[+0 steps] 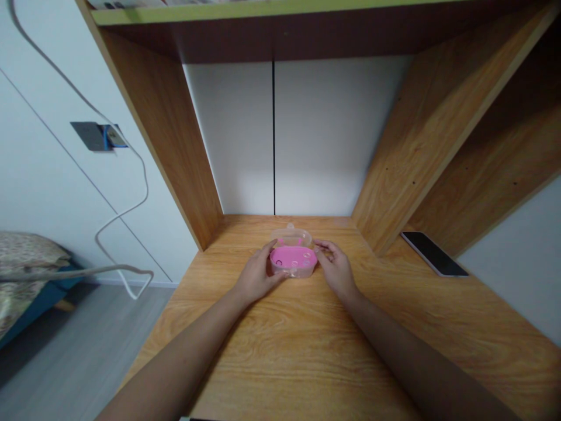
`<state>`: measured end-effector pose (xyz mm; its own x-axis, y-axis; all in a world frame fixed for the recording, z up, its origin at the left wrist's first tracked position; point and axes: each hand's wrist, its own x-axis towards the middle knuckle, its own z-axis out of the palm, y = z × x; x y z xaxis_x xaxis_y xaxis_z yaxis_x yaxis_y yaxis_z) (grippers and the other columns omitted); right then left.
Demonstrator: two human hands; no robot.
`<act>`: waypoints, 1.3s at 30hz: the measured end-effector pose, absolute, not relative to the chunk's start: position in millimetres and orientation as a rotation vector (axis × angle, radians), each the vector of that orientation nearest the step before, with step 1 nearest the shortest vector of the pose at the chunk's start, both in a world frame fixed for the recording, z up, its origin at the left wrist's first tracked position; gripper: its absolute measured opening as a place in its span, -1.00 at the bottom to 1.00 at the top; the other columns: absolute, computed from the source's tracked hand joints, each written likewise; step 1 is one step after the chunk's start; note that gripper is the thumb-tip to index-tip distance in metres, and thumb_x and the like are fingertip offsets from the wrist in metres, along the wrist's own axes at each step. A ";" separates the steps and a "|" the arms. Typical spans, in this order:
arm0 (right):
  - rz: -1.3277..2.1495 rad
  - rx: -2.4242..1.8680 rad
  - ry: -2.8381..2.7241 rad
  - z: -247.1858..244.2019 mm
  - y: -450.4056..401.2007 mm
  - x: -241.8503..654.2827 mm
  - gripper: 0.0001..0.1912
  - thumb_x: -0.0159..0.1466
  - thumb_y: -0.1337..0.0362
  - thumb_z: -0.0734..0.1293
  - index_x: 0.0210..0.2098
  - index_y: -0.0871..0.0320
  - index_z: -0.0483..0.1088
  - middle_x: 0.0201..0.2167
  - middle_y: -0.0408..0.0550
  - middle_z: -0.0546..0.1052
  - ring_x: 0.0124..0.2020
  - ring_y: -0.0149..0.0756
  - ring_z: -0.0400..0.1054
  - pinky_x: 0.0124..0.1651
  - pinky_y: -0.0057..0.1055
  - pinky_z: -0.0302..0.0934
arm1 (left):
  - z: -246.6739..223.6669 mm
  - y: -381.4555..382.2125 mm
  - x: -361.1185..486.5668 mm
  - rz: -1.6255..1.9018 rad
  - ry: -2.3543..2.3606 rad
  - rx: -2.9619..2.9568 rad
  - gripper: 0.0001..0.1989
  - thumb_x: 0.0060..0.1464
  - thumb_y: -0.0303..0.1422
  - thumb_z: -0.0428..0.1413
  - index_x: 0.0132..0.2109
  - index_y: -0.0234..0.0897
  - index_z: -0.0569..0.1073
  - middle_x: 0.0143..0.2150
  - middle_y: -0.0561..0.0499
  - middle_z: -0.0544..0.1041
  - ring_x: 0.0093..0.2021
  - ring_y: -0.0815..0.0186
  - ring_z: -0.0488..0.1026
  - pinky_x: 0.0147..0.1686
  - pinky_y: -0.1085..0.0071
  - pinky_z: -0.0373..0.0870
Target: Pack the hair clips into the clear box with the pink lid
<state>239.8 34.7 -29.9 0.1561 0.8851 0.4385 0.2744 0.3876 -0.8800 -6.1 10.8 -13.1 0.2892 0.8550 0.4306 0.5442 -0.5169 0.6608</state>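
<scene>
A wooden desk hutch (162, 146) stands against a white wall (52, 175), with a grey floor (87, 345) and floral-covered bed (21, 251) at left.

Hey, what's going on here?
A person sits at a wooden desk, with the left hand and right hand on either side of a small translucent plastic case with a pink inside. The case rests on the desktop, within a wooden shelf unit. A black smartphone lies off to the right, apart from the hands.
</scene>
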 end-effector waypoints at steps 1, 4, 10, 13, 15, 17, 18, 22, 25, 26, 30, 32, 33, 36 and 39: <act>0.687 -1.126 -1.352 -31.9 34.9 239.0 -0.56 0.28 -0.02 0.37 0.02 0.12 0.49 -0.01 0.10 0.58 -0.02 -0.08 0.48 0.08 -0.08 0.39 | -12.9 10.6 -6.2 1.086 1.260 2.160 -0.11 0.04 -0.14 0.33 0.39 -0.24 0.12 0.24 -0.26 0.43 0.18 0.00 0.43 0.20 0.03 0.36; 0.909 -1.085 -1.279 -35.6 33.6 234.8 -0.39 0.27 -0.07 0.37 0.20 0.11 0.35 0.08 0.13 0.55 0.08 -0.07 0.47 0.20 -0.06 0.32 | -13.1 10.5 -5.8 1.083 1.239 2.103 -0.06 0.05 -0.15 0.33 0.42 -0.23 0.02 0.16 -0.23 0.48 0.11 0.05 0.48 0.13 0.06 0.41; 1.040 -0.919 -1.266 -30.3 26.8 230.8 -0.16 0.23 -0.09 0.42 0.37 0.02 0.07 0.18 0.15 0.47 0.17 -0.05 0.40 0.28 0.02 0.24 | -19.3 14.2 -3.5 1.150 1.191 1.967 0.14 -0.02 -0.22 0.38 0.47 -0.19 -0.21 0.08 -0.20 0.50 0.02 0.11 0.52 0.03 0.13 0.48; 1.033 -0.854 -1.286 -29.1 26.9 232.5 -0.15 0.22 -0.06 0.44 0.37 -0.02 0.06 0.17 0.13 0.45 0.16 -0.06 0.40 0.29 0.03 0.23 | -23.6 16.3 -2.5 1.178 1.159 1.897 0.19 -0.03 -0.25 0.38 0.48 -0.17 -0.28 0.06 -0.18 0.49 -0.02 0.15 0.55 -0.02 0.17 0.50; 1.013 -0.834 -1.311 -29.9 28.0 233.3 -0.11 0.18 -0.04 0.48 0.36 -0.04 0.05 0.16 0.12 0.43 0.15 -0.07 0.39 0.27 0.02 0.25 | -25.3 16.7 -1.7 1.182 1.144 1.869 0.21 -0.03 -0.27 0.38 0.48 -0.16 -0.31 0.06 -0.17 0.49 -0.05 0.17 0.55 -0.04 0.19 0.51; 0.979 -0.819 -1.339 -30.4 28.2 233.4 -0.08 0.14 -0.02 0.51 0.36 -0.04 0.05 0.16 0.12 0.41 0.14 -0.07 0.38 0.24 0.01 0.28 | -25.7 16.4 -0.8 1.188 1.131 1.849 0.21 -0.03 -0.30 0.38 0.48 -0.16 -0.32 0.05 -0.17 0.49 -0.06 0.19 0.56 -0.04 0.20 0.52; 0.961 -0.813 -1.351 -30.1 27.7 233.3 -0.08 0.15 -0.02 0.51 0.36 -0.05 0.05 0.16 0.12 0.40 0.13 -0.07 0.38 0.23 0.00 0.30 | -25.5 16.0 -0.2 1.189 1.128 1.844 0.21 -0.03 -0.30 0.38 0.48 -0.16 -0.31 0.05 -0.17 0.49 -0.06 0.19 0.56 -0.04 0.20 0.52; 0.915 -0.801 -1.384 -24.2 22.1 233.1 -0.17 0.24 0.01 0.44 0.38 -0.05 0.04 0.15 0.11 0.38 0.12 -0.08 0.37 0.20 -0.04 0.32 | -24.3 14.7 1.6 1.185 1.143 1.832 0.20 -0.03 -0.32 0.37 0.49 -0.15 -0.30 0.07 -0.17 0.49 -0.08 0.21 0.56 -0.06 0.22 0.54; 0.900 -0.789 -1.394 -20.1 17.1 234.2 -0.21 0.28 0.03 0.41 0.40 -0.07 0.03 0.12 0.08 0.39 0.15 -0.11 0.36 0.23 -0.08 0.29 | -24.9 15.2 2.3 1.190 1.151 1.823 0.20 -0.02 -0.32 0.37 0.49 -0.14 -0.31 0.08 -0.17 0.48 -0.07 0.21 0.56 -0.06 0.22 0.54; 0.899 -0.784 -1.405 -19.5 15.8 234.8 -0.21 0.29 0.03 0.40 0.40 -0.07 0.02 0.11 0.07 0.39 0.15 -0.11 0.35 0.24 -0.09 0.28 | -25.1 15.4 2.3 1.194 1.152 1.821 0.20 -0.02 -0.31 0.37 0.49 -0.14 -0.30 0.08 -0.18 0.48 -0.06 0.20 0.56 -0.05 0.22 0.54; 0.856 -0.793 -1.523 -19.2 13.0 238.3 -0.33 0.33 0.06 0.36 0.37 -0.08 0.13 0.14 0.07 0.37 0.17 -0.11 0.33 0.24 -0.08 0.28 | -22.7 14.9 2.2 1.200 1.152 1.830 0.18 -0.01 -0.27 0.37 0.49 -0.16 -0.28 0.07 -0.17 0.50 -0.06 0.19 0.57 -0.05 0.23 0.53; 0.754 -0.824 -1.614 -18.0 12.2 239.7 -0.49 0.34 0.08 0.36 0.26 -0.06 0.32 0.14 0.07 0.37 0.19 -0.07 0.31 0.26 -0.05 0.25 | -19.6 13.4 1.8 1.186 1.158 1.856 0.16 0.00 -0.27 0.36 0.49 -0.16 -0.26 0.05 -0.16 0.51 -0.08 0.20 0.58 -0.07 0.24 0.53; 0.694 -0.841 -1.661 -16.9 11.7 240.0 -0.56 0.32 0.09 0.38 0.18 -0.05 0.41 0.13 0.07 0.37 0.20 -0.05 0.30 0.27 -0.03 0.23 | -18.0 12.6 1.6 1.179 1.162 1.870 0.14 0.01 -0.27 0.35 0.49 -0.15 -0.24 0.05 -0.15 0.52 -0.10 0.21 0.58 -0.09 0.25 0.54; 0.559 -0.882 -1.754 -13.9 10.3 238.9 -0.66 0.23 0.17 0.47 0.00 -0.01 0.53 0.08 0.07 0.37 0.19 -0.03 0.29 0.29 -0.01 0.19 | -15.1 11.1 0.4 1.169 1.129 1.905 0.08 0.05 -0.29 0.32 0.49 -0.12 -0.20 0.07 -0.14 0.53 -0.10 0.21 0.58 -0.08 0.24 0.54; 0.495 -0.922 -1.761 -13.8 10.0 236.5 -0.61 0.13 0.26 0.52 -0.03 0.00 0.53 0.08 0.06 0.37 0.18 -0.04 0.31 0.27 -0.04 0.22 | -15.3 12.2 -1.4 1.168 1.108 1.983 -0.04 0.08 -0.28 0.30 0.48 -0.13 -0.05 0.15 -0.17 0.51 0.03 0.13 0.55 0.04 0.15 0.51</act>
